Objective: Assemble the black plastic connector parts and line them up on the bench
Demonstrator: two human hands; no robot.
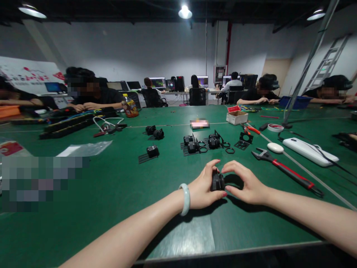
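Note:
Close to the table's front, my left hand, with a pale bangle at its wrist, pinches a black plastic fitting between thumb and fingers. My right hand curves round from the other side, its thumb and fingertips at the fitting's right rim. Fingers hide part of the fitting. Beyond my hands lie several similar black fittings on slotted brackets, with loose black rings beside them. Another fitting on a bracket lies further left. A bracket with a round hole is at the right.
An adjustable wrench with a red and black handle lies to the right, near a white oval object and a white device with a strap. A small box, a bottle and a metal pole stand farther back. People sit across the table.

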